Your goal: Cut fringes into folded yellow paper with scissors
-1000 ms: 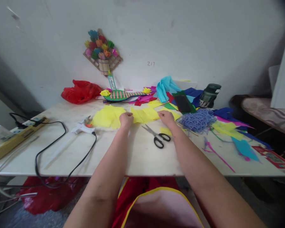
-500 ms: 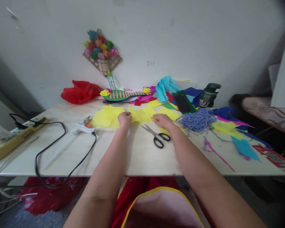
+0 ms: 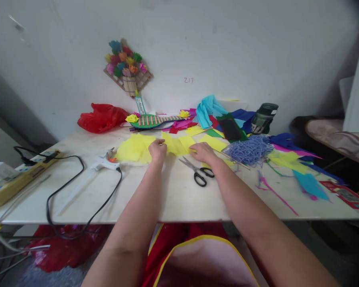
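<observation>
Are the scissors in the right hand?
No, the scissors lie on the table, while the right hand is at the yellow paper.

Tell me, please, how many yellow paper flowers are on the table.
2: the left flower sits at the wide left end of the green-edged woven piece, the right flower by its narrow right end. Others may be hidden among the coloured papers.

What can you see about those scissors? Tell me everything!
The scissors have silvery blades that look metal and two black handle loops. They lie flat on the table, slightly open, tips pointing away and leftward, near the yellow paper. No hand holds them. One loop is beside the right forearm; I can't tell if they touch.
</observation>
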Demonstrator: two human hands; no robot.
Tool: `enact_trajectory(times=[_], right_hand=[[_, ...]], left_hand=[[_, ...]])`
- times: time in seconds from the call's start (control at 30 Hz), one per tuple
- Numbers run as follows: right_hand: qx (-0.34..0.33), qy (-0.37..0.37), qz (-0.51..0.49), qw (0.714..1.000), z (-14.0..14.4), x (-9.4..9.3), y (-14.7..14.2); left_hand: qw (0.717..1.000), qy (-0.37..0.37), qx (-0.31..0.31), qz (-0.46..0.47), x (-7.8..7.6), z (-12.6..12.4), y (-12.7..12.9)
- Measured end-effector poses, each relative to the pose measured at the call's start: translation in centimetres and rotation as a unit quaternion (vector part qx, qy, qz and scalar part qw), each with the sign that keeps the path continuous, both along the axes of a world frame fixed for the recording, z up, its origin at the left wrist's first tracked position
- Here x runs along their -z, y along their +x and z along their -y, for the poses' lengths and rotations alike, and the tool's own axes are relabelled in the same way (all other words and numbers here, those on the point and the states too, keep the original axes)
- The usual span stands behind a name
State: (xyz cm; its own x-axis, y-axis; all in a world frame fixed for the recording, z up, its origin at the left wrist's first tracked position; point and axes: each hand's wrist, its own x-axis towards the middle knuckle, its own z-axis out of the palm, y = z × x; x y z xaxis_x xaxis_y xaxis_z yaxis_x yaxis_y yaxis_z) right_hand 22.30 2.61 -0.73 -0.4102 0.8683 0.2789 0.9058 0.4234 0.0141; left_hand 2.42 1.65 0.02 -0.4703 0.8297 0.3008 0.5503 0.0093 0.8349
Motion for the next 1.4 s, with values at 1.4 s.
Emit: enact_trajectory(times=[1.4], right_hand=[[0.183, -0.109, -0.311, 0.926, -0.9, 0.3, -1.4]], left_hand=[[0.979, -0.044, 0.089, -0.176, 1.4, 0.4, 3.2]])
